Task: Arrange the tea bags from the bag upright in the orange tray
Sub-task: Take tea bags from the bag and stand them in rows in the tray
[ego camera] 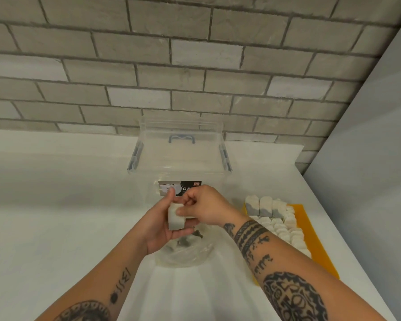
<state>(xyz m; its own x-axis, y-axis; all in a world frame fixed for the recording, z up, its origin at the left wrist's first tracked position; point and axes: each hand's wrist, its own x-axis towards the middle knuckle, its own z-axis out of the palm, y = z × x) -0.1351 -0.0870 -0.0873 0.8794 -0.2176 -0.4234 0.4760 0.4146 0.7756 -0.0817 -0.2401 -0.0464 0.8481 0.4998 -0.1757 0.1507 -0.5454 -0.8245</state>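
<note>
My left hand (159, 224) holds a small stack of white tea bags (176, 218) above the clear plastic bag (185, 253), which lies on the counter with a few tea bags inside. My right hand (204, 208) pinches the top edge of the stack with thumb and fingers. To the right lies the orange tray (310, 235), holding several rows of white tea bags (279, 222) that stand upright; my right forearm hides part of the tray's near end.
A clear plastic storage box (180, 156) with grey latches and a label stands behind my hands on the white counter (56, 205). A grey brick wall runs along the back, and a plain wall (368, 170) closes the right side.
</note>
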